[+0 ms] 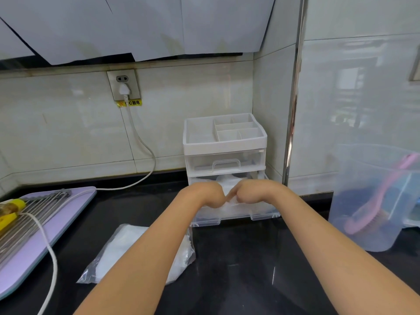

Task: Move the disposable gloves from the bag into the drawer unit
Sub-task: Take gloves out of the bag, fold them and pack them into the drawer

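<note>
- Two bare arms (136, 258) reach up from 6 o'clock across the black counter (238, 258) to the middle of the view.
- At 7 o'clock, under the left arm, the clear bag (118, 253) lies flat on the counter (it looks like it has white gloves inside).
- At 12 o'clock from the hands, the drawer unit (225, 142) stands in the corner. Its bottom drawer (261, 215) is pulled out.
- Left hand (209, 194) and right hand (250, 193) are side by side over that drawer, knuckles touching.
- Both hands bend down at the wrist and the fingers go into the drawer. I cannot tell if they pinch something or just push down.
- A white heap of gloves (228, 180) shows in the drawer, just behind the hands.
- My guess at the step: putting a bunch of gloves down and tucking it in.
- Next move, I think: let go, lift the hands out, go back to 7 o'clock for more, then push the drawer shut (no glove edges sticking out).
- At 3 o'clock, a clear jug (354, 223) holds a pink brush (375, 201), well apart from the job.
</note>
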